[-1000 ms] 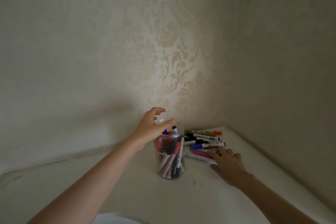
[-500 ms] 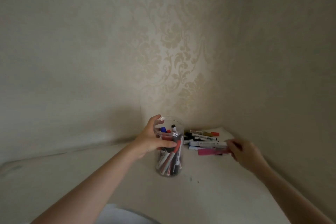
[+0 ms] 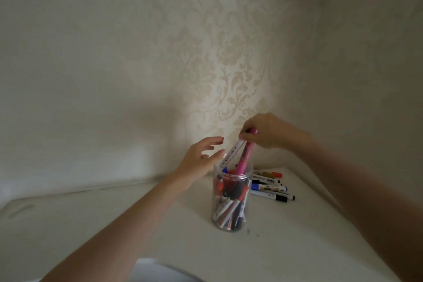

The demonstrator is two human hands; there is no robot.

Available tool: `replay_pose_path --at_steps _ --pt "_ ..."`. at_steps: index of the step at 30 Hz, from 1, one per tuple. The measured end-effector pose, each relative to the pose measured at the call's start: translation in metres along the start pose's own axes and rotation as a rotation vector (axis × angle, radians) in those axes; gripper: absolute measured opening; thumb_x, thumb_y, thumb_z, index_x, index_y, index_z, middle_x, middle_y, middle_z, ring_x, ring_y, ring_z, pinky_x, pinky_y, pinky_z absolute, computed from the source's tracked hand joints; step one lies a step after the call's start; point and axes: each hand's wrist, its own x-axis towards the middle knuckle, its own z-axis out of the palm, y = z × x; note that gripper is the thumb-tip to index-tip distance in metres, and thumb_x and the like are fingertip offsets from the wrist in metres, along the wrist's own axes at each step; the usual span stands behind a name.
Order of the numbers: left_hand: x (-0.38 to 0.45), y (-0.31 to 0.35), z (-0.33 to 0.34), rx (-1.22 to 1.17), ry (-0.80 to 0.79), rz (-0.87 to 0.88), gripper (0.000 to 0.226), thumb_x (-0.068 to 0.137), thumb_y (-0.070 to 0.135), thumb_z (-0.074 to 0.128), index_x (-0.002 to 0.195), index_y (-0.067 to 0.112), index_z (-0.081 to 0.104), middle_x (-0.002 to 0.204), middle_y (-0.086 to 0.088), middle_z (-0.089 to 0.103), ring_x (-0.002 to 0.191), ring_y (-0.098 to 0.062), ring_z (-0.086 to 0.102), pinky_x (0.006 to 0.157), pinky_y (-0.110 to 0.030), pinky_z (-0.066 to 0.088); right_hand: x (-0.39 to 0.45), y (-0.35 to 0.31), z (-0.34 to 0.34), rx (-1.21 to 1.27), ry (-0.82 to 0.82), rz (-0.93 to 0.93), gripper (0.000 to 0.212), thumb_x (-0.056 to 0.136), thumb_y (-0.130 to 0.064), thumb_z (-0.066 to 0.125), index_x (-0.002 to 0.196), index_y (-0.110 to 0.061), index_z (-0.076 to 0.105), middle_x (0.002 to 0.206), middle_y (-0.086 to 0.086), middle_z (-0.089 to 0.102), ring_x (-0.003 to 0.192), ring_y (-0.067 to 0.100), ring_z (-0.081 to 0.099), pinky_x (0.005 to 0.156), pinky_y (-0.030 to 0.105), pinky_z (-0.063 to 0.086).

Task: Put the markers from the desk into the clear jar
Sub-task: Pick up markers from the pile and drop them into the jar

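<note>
A clear jar (image 3: 231, 204) stands on the white desk (image 3: 286, 247), holding several markers with red, blue and black caps. Above its mouth my right hand (image 3: 270, 131) pinches the top ends of a pink marker (image 3: 244, 155) and a white marker (image 3: 232, 153), whose lower ends dip into the jar. My left hand (image 3: 201, 158) hovers with spread fingers just left of the jar's rim, apart from it. Several more markers (image 3: 270, 186) lie on the desk to the right of the jar.
The desk sits in a corner, with patterned wallpaper behind and a plain wall on the right. A pale rounded object (image 3: 160, 270) shows at the bottom edge of the view.
My right hand lifted the pink and white markers from the pile and brought them over the jar. My left hand let go of the jar and opened.
</note>
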Motion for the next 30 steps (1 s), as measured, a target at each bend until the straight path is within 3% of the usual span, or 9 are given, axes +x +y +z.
replay_pose_path --at_steps 7,10,12,15,18,20,25,27,30 --pt "0.016 0.023 0.001 0.248 -0.100 0.121 0.052 0.088 0.023 0.070 0.135 0.025 0.048 0.107 0.004 0.071 0.095 -0.008 0.067 0.090 -0.026 0.054 0.029 -0.017 0.018 0.003 -0.110 0.034 0.028 0.089 -0.030 0.062 0.112 -0.015 0.067 0.102 0.005 0.070 0.088 0.019 0.066 0.081 0.029 0.052" --pt "0.018 0.018 0.000 0.355 -0.058 0.175 0.057 0.090 0.020 0.068 0.139 0.027 0.041 0.097 -0.002 0.073 0.084 -0.014 0.069 0.086 -0.027 0.056 0.019 -0.010 0.026 0.189 0.026 0.054 0.039 0.077 -0.028 0.077 0.110 -0.018 0.058 0.099 0.002 0.064 0.088 0.017 0.063 0.079 0.028 0.053" --pt "0.020 0.012 -0.003 0.428 -0.047 0.182 0.051 0.089 0.018 0.069 0.134 0.028 0.048 0.097 -0.004 0.074 0.085 -0.016 0.069 0.088 -0.030 0.055 0.012 -0.002 0.032 0.254 0.109 0.081 0.034 0.076 -0.027 0.078 0.102 -0.016 0.060 0.096 0.004 0.066 0.083 0.018 0.065 0.074 0.028 0.056" --pt "0.025 0.004 -0.001 0.551 -0.020 0.184 0.030 0.090 0.030 0.067 0.119 0.028 0.066 0.111 0.003 0.071 0.103 -0.017 0.060 0.095 -0.039 0.048 0.007 0.002 0.050 0.182 0.058 0.103 0.024 0.090 -0.028 0.063 0.107 -0.012 0.065 0.106 0.008 0.068 0.090 0.019 0.065 0.084 0.028 0.054" --pt "0.028 0.000 0.004 0.788 -0.053 0.108 0.028 0.094 0.044 0.055 0.118 0.037 0.068 0.127 0.004 0.062 0.123 -0.025 0.042 0.100 -0.042 0.036 0.005 -0.003 0.065 0.170 0.043 0.095 0.028 0.098 -0.021 0.048 0.118 -0.010 0.064 0.116 0.009 0.067 0.104 0.021 0.061 0.087 0.023 0.045" --pt "0.029 -0.003 0.003 0.756 -0.105 0.033 0.028 0.096 0.045 0.051 0.118 0.038 0.068 0.131 0.004 0.060 0.128 -0.025 0.039 0.104 -0.044 0.034 0.005 -0.004 0.064 0.165 0.077 0.088 0.026 0.096 -0.022 0.053 0.115 -0.011 0.067 0.114 0.007 0.069 0.102 0.019 0.062 0.084 0.021 0.042" --pt "0.026 -0.005 0.003 0.452 0.128 0.018 0.017 0.077 0.038 0.079 0.084 0.023 0.078 0.107 0.003 0.071 0.105 -0.015 0.059 0.091 -0.032 0.046 0.009 -0.012 0.065 0.056 0.134 0.183 0.030 0.076 -0.037 0.076 0.094 -0.015 0.067 0.088 0.002 0.070 0.080 0.018 0.067 0.075 0.031 0.056" --pt "0.026 -0.002 0.003 0.502 0.120 -0.007 0.019 0.075 0.038 0.080 0.080 0.020 0.076 0.102 0.002 0.072 0.098 -0.016 0.062 0.084 -0.030 0.048 0.010 -0.019 0.075 -0.098 0.032 0.203 0.028 0.077 -0.036 0.074 0.094 -0.014 0.070 0.086 0.003 0.070 0.077 0.019 0.066 0.074 0.031 0.057" --pt "0.026 0.008 0.001 0.720 0.044 0.097 0.011 0.080 0.034 0.076 0.081 0.022 0.076 0.109 0.004 0.069 0.104 -0.017 0.061 0.089 -0.035 0.049 0.009 -0.017 0.086 -0.041 0.001 0.215 0.036 0.084 -0.047 0.064 0.095 -0.014 0.074 0.091 0.004 0.073 0.078 0.018 0.067 0.079 0.031 0.055"
